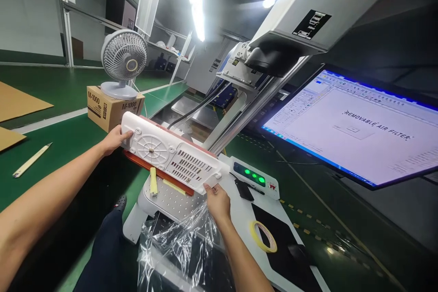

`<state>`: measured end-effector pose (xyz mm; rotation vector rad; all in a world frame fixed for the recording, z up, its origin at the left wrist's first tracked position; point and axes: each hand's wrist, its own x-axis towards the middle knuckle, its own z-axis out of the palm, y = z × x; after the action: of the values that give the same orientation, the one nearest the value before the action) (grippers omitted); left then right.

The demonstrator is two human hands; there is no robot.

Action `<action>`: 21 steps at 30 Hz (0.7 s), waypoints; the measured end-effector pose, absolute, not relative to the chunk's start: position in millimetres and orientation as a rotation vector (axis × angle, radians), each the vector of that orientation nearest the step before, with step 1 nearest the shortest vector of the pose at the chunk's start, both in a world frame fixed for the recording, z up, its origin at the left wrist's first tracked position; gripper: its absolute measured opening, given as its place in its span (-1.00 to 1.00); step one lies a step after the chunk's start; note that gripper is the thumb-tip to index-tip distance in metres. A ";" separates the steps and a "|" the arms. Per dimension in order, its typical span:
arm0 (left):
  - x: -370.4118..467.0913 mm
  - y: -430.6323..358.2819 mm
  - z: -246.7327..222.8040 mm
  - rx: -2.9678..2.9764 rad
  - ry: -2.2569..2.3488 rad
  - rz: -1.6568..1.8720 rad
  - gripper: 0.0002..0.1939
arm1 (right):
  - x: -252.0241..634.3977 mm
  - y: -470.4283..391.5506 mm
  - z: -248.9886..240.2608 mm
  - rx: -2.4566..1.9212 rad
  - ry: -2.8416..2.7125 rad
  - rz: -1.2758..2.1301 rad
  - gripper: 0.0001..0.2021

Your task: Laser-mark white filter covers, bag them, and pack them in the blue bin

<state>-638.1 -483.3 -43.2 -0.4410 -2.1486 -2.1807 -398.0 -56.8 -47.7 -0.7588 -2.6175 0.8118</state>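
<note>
Both hands grip a long white plastic panel (173,157), with a round spoked grille on its left part and slotted vents on its right. My left hand (112,139) is closed on the left end, thumb on the face. At the lower right corner, my right hand (218,201) pinches the edge. Orange-brown strips (138,159) show along the panel's edges; whether panel and strips touch is unclear. Below lies a perforated metal plate (178,204), with a piece of yellow tape (153,182) at its near side. Crinkled clear plastic film (185,242) hangs beneath my right hand.
A machine head (301,13) on a column overhangs the right side. A monitor (359,127) reads "REMOVABLE AIR FILTER". A yellow tape roll (273,242) lies near a control box (256,175) with green lights. Leftward are a fan (125,57) on a carton (106,116) and a cutter knife (32,160).
</note>
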 end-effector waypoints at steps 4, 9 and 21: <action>-634.7 -485.3 -37.9 -0.483 -2.172 -2.185 -0.14 | -395.3 -55.5 -45.8 -0.731 -2.608 0.819 -0.56; -620.7 -489.2 -29.4 -0.448 -2.129 -2.208 -0.13 | -391.5 -59.8 -37.5 -0.672 -2.595 0.859 -0.53; -496.8 -524.6 -1.3 -0.119 -1.992 -2.251 -0.08 | -242.5 -90.1 -30.4 -0.564 -2.380 0.713 -0.40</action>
<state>-496.8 -524.6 -1.3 -0.1191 -1.9918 -2.2505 -242.5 -90.1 -30.4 -0.5643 -2.3805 0.7127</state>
